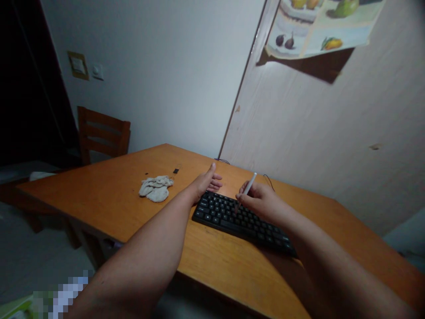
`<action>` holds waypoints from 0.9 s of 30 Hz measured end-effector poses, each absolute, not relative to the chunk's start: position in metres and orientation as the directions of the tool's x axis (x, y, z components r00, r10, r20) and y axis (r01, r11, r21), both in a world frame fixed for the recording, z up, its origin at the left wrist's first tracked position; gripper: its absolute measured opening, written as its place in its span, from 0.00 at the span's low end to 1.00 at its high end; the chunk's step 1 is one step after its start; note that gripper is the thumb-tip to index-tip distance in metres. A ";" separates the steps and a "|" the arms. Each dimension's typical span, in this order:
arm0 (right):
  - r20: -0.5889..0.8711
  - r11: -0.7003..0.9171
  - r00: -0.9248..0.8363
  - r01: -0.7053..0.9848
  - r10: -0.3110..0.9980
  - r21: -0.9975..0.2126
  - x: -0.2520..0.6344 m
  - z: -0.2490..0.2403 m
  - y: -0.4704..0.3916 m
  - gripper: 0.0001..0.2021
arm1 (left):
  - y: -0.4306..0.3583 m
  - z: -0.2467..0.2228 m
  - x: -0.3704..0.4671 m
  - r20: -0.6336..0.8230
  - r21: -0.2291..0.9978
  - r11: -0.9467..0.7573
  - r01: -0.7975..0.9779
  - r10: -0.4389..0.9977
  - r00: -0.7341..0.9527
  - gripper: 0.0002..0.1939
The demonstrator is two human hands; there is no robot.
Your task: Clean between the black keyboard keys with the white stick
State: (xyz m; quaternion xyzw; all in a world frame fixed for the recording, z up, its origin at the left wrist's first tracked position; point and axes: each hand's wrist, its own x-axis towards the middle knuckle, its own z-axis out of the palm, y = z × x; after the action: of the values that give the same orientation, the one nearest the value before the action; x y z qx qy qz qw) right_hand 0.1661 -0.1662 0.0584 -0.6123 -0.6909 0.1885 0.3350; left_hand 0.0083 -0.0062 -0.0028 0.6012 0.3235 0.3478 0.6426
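Keyboard (217, 212), black, lying on the worktop (206, 254) beneath your right hand (260, 198).
Your right fingers are closed on a slim white stick (250, 183), slanted with its lower end down at the keyboard's middle keys, while your left hand (206, 183) is open, thumb up and fingers spread, at the keyboard's far left corner; you cannot tell from this view whether it touches. To the keyboard's left lies a crumpled pale cloth (156, 188), and beyond that cloth, also left of the keyboard, a small dark square (175, 171). Past the keyboard, a thin dark cord (268, 180) curls near the worktop's far edge; fruit pictures (327, 29) hang higher up, and a wooden chair (104, 133) stands far off to its left.
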 end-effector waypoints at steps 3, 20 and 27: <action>0.221 0.192 -0.020 0.577 0.975 -0.794 0.165 0.048 -0.177 0.08 | -0.010 -0.003 0.010 0.044 0.998 -0.058 0.008 0.829 0.558 0.45; 0.244 0.176 0.122 0.406 0.962 -0.897 0.175 0.026 -0.198 0.10 | -0.024 0.004 0.008 0.137 0.950 -0.276 0.147 0.789 0.598 0.42; 0.281 0.250 0.077 0.280 0.957 -0.927 0.149 0.022 -0.197 0.11 | -0.029 0.006 0.006 0.183 0.898 -0.388 0.209 0.760 0.623 0.43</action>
State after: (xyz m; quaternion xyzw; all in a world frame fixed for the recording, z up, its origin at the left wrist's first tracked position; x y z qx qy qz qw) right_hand 0.1491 -0.1966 0.0220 -0.5187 -0.5961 0.3257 0.5192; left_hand 0.0061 -0.0290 0.0059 0.7765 0.3119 0.3016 0.4568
